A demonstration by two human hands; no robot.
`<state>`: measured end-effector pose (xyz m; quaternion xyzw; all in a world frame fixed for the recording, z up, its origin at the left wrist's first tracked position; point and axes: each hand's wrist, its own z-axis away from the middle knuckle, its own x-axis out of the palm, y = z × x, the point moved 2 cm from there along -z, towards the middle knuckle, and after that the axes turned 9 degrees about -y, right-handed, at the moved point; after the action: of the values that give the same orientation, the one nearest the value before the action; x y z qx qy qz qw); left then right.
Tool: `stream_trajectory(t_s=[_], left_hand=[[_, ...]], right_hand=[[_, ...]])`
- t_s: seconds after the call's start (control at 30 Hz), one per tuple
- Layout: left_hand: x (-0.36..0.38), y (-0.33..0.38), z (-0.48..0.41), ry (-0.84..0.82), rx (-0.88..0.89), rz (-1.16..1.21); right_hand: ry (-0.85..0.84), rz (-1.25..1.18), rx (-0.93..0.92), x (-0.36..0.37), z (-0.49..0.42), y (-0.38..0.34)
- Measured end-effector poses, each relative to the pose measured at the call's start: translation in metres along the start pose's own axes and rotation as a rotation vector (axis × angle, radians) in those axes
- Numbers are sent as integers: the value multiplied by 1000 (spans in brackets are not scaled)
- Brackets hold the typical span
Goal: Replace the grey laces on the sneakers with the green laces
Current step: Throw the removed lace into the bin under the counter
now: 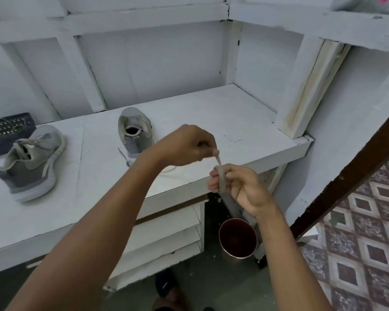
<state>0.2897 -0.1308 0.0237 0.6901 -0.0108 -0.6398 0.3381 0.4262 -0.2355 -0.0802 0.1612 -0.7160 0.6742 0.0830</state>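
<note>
Two grey sneakers stand on the white counter. The left sneaker still carries a grey lace. The middle sneaker points away from me, heel towards me, its lacing hidden. A grey lace is wound round the fingers of my right hand, just past the counter's front edge. My left hand pinches the free end of that lace above the right hand. Another pale lace lies on the counter beside the middle sneaker. Green laces show inside the dark basket.
A dark perforated basket sits at the counter's far left. White shelf compartments rise behind the counter. Below it are white shelves and a metal cup on the floor. A dark wooden bar slants down at the right over patterned tiles.
</note>
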Motion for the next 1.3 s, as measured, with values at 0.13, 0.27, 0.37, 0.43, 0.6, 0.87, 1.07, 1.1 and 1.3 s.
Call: stream_trajectory(t_s=[0.13,0.27,0.37,0.43,0.6,0.87,1.07,1.1,1.3], left_hand=[[27,-29,-3,181,-141,103],[73,-34,0,-40,-163,23],[81,-14,5,-323,-75,-55],[67,-1,6,-418,-40,-51],[7,-3,0,-239,-47,-29],[39,-43,-13,105,-197,109],[90,-12,-23,-429,-72,-2],[84,-4,-25,-459,-41,-2],[22,-6,-45,-150,-46,55]], right_hand=[[51,-276,-103,3,-8,-12],[207,-410,-188,-6,-17,-7],[322,-172,-141,-12,-22,3],[340,45,-67,-10,-21,7],[119,196,55,6,-20,6],[191,-450,-111,-2,-24,-5],[417,-44,-46,-28,-21,10],[430,105,10,-29,-18,12],[244,197,70,-26,1,1]])
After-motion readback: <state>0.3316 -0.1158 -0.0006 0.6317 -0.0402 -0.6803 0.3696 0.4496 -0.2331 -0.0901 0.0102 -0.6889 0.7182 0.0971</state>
